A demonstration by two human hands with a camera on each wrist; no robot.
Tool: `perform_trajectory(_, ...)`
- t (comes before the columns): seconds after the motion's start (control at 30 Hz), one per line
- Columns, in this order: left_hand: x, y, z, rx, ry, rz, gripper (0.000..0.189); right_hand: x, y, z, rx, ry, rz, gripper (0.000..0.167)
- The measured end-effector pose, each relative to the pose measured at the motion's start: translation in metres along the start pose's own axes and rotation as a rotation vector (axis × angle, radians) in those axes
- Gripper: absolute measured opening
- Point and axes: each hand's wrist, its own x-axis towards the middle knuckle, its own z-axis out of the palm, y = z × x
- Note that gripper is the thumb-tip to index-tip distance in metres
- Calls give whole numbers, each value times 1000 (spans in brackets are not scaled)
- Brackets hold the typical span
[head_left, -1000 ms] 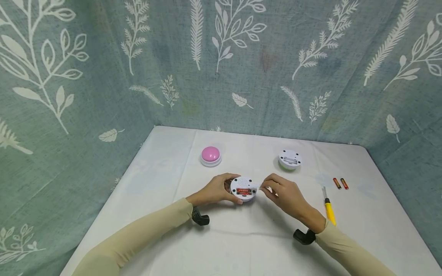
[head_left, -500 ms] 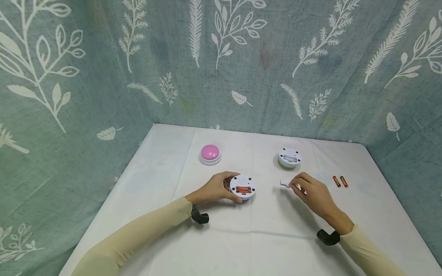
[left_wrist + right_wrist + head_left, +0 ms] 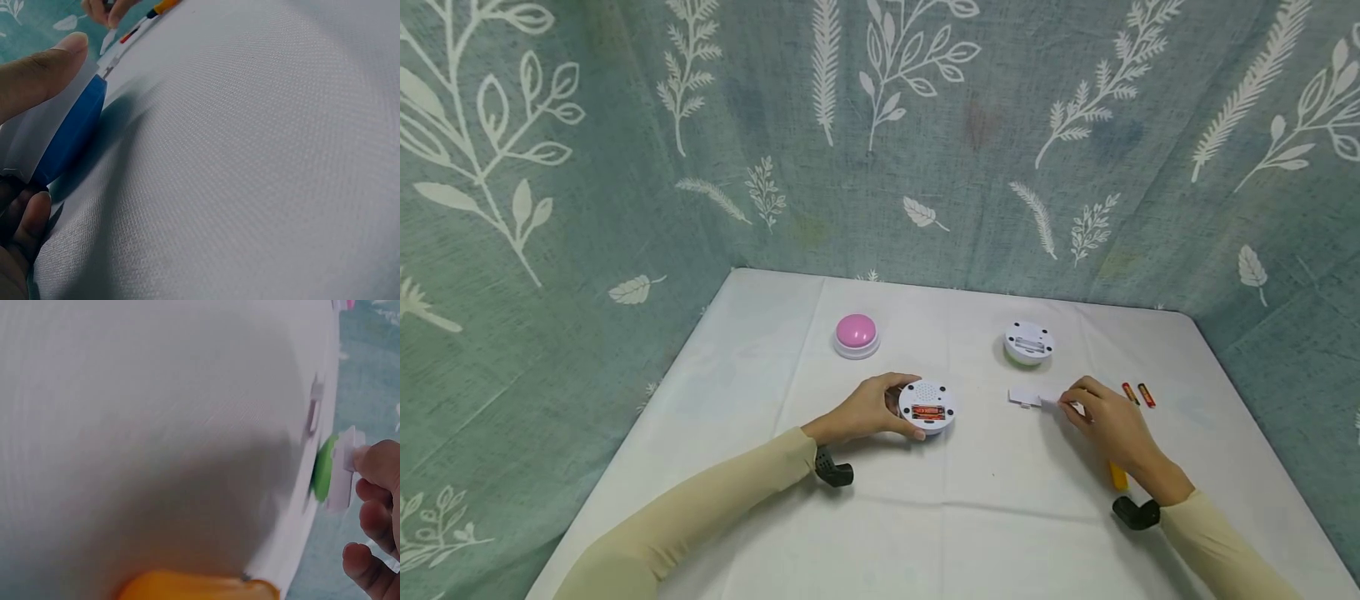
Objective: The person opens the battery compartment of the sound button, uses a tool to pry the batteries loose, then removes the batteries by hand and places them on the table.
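Observation:
My left hand (image 3: 874, 408) grips the sides of a round white push button (image 3: 927, 392), which lies underside up. Two red batteries (image 3: 928, 412) sit in its open compartment. Its blue dome (image 3: 75, 134) faces down in the left wrist view. My right hand (image 3: 1108, 425) pinches a small thin white piece (image 3: 1050, 402) between thumb and fingertips, above the table. Beside that piece, a white battery cover (image 3: 1024, 397) lies on the cloth. In the right wrist view, the pinched piece (image 3: 352, 436) overlaps a farther push button, so its outline is unclear.
Behind stands a pink-domed push button (image 3: 857, 333). A green-domed one (image 3: 1028, 342) lies upside down, its compartment bare. Two loose batteries (image 3: 1146, 394) lie beyond my right hand. A yellow-handled screwdriver (image 3: 1118, 477) is mostly hidden under my right arm. A patterned curtain (image 3: 880, 208) borders the table.
My right hand has moved right, away from the push button, carrying the small white piece. The battery cover on the cloth has come into view. My left hand has kept its grip.

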Motion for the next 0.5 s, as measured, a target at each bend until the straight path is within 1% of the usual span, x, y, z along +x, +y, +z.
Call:
perform_trajectory(0.1,0,1,0,-7,-1,0,99,-3,6,2,-5,-5,1,22)
perform_trajectory(0.23,0,1,0,1,1,-4,99,-6,11,5,1,1,-18,22)
perform_trajectory(0.5,-1,2,0,-13,-2,1,99,-6,14,6,-5,-33,-19,19)
